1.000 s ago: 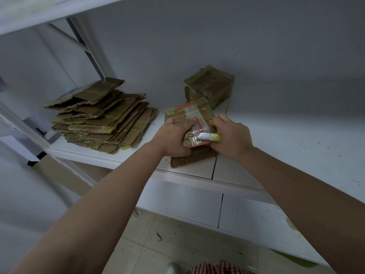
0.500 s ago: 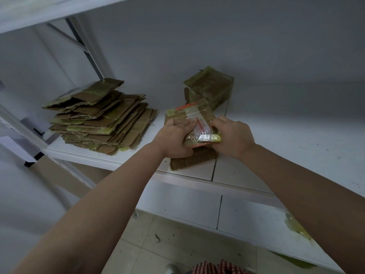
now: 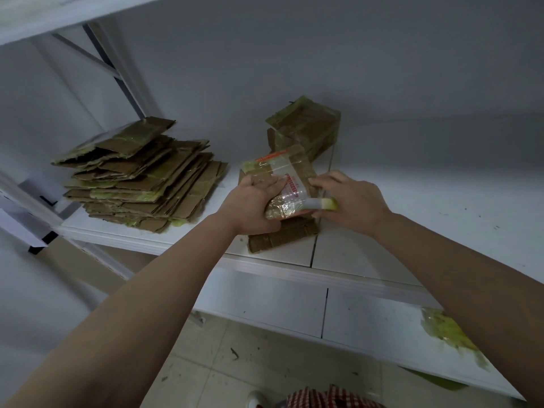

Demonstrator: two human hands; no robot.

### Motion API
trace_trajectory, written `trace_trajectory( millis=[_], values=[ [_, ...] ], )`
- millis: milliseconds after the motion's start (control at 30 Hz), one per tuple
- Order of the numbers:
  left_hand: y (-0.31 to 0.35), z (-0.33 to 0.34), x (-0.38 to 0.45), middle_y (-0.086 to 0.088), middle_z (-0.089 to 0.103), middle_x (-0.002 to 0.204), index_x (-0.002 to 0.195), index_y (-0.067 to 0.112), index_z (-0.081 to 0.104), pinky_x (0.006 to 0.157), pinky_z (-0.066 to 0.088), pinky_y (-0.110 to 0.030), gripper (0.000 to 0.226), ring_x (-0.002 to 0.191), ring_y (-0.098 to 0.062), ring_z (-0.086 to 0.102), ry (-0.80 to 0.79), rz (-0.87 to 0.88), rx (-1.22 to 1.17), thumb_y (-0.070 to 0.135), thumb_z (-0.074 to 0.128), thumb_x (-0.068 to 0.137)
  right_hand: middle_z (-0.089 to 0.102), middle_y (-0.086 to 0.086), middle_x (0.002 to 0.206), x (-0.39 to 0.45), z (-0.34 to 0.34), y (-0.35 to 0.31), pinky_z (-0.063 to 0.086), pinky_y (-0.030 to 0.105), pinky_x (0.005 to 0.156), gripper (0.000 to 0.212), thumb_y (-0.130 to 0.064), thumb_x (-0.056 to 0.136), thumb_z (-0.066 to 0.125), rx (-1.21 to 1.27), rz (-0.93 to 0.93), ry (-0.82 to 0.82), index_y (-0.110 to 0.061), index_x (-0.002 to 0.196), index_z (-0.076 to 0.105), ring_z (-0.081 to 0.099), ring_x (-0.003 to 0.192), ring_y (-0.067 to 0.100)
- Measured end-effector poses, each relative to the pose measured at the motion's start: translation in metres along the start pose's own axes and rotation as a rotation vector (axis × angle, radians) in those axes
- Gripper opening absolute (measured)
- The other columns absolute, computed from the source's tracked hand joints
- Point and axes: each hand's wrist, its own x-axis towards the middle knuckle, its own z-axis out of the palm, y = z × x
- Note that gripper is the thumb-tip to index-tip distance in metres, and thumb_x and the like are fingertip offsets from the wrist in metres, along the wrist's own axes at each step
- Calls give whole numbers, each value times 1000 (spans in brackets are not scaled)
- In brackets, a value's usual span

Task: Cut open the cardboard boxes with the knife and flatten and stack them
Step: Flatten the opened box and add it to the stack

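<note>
A small cardboard box (image 3: pixel 282 175) wrapped in clear tape with red print stands near the front of the white shelf (image 3: pixel 412 207). My left hand (image 3: pixel 253 204) grips its left side, fingers curled over the top. My right hand (image 3: pixel 350 201) holds a knife with a yellow-green handle (image 3: pixel 322 203), its silver part lying against the box's near taped edge. A loose brown flap (image 3: pixel 282 234) lies on the shelf under the box. Behind it stands another taped box (image 3: pixel 306 128). To the left sits a stack of flattened cardboard (image 3: pixel 141 178).
The shelf's back wall is close behind the boxes. A grey metal upright (image 3: pixel 117 69) rises at the left. A lower shelf (image 3: pixel 368 319) carries a crumpled piece of yellow-green tape (image 3: pixel 447 328). Tiled floor (image 3: pixel 220 363) lies below.
My right hand with the knife has shifted slightly to the right along the box's near edge. My left hand keeps its grip on the box.
</note>
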Motion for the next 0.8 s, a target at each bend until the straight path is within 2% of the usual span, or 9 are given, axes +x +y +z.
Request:
trace_trajectory(
  millis=[67,133,233,300,367,433,533,667,800],
  values=[
    [-2,2,-3,-3,30,156,153,26,18,109,24,-28,111,132,-28,37,12,-6,8,69,29,51,52,-5,126,-11,6,6,46,32,77,73,-56,72,72,154,93,53,-24,132,47,59,99,18],
    [-4,5,-5,-4,31,156,153,26,18,109,25,-28,108,132,-28,38,26,-8,14,67,34,55,57,-6,104,-24,12,12,45,31,74,62,-58,70,72,258,240,105,-22,118,53,57,87,16],
    [0,11,-9,-3,32,155,153,25,18,107,32,-33,99,129,-30,38,44,-48,24,55,56,67,57,-4,80,-40,23,27,40,29,65,42,-57,78,65,167,352,13,-19,94,55,53,74,19],
    [9,14,-12,-2,35,154,152,23,21,105,37,-36,94,127,-32,36,73,-112,71,49,65,73,56,-1,81,-47,30,33,37,29,64,29,-44,87,59,178,356,1,-16,94,55,54,74,23],
    [23,14,-12,-3,36,152,149,21,25,104,39,-39,92,129,-34,35,118,-169,115,53,68,75,58,0,82,-50,32,34,37,29,63,18,-28,93,50,201,287,35,-13,98,59,58,78,25],
    [29,15,-8,-4,36,153,147,20,28,103,38,-38,86,128,-35,38,141,-178,155,55,65,79,63,2,86,-50,31,32,40,30,64,23,-23,97,43,128,188,54,-13,105,63,60,84,26],
    [22,18,-5,-6,38,151,146,20,30,102,39,-36,82,125,-34,45,146,-153,163,55,62,78,65,3,93,-48,29,30,36,29,64,28,-31,99,39,-36,76,31,-19,113,61,56,90,24],
    [16,24,-5,-8,42,149,142,20,35,102,41,-39,82,124,-33,49,156,-141,134,55,63,73,60,4,99,-42,36,28,33,30,71,48,-56,93,35,-136,24,-46,-15,108,58,49,94,22],
    [17,26,-6,-8,43,148,142,20,37,102,41,-39,82,124,-33,49,191,-149,117,54,65,72,59,6,101,-33,42,25,34,32,73,46,-52,96,35,-151,19,-30,-13,107,56,47,94,22]
  ],
)
